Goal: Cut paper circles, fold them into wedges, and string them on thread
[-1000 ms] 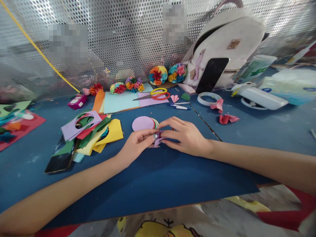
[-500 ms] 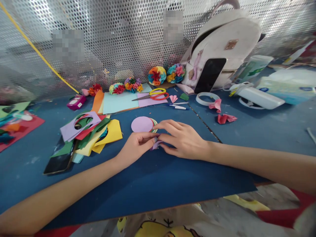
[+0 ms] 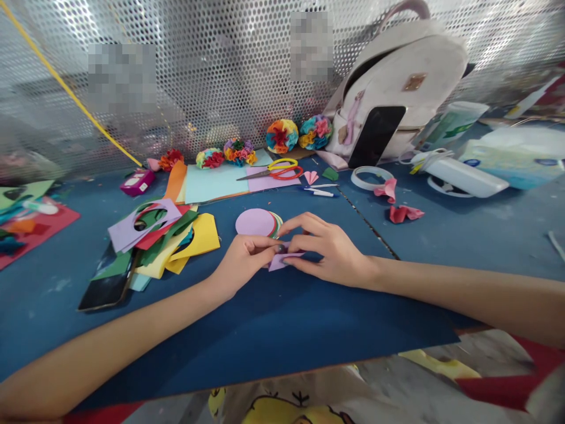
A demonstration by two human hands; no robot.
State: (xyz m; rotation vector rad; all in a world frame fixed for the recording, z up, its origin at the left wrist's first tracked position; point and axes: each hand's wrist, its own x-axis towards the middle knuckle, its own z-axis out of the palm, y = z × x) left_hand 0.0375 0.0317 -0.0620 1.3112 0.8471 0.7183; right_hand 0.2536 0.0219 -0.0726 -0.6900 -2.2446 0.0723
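Observation:
A folded piece of purple paper (image 3: 279,262) is pinched between both hands, just above the blue table. My left hand (image 3: 245,259) grips its left side between thumb and forefinger. On the other side, the thumb and fingers of my right hand (image 3: 325,252) close on its right end. Part of the paper is hidden behind the fingers. Directly behind the hands lies a stack of paper circles (image 3: 255,222), purple on top, with red, green and cream edges showing at its right.
Scissors (image 3: 276,169) lie on coloured sheets (image 3: 214,184) behind the circles. Cut paper scraps (image 3: 165,235) cover part of a phone at left. A tape roll (image 3: 371,177), pink paper pieces (image 3: 404,213) and a backpack (image 3: 397,88) are at right. Paper flowers (image 3: 281,135) line the mesh.
More of the purple paper shows between the fingers now, with a flap standing out below them. My right fingers have shifted slightly and arch higher. The surrounding things stay in place.

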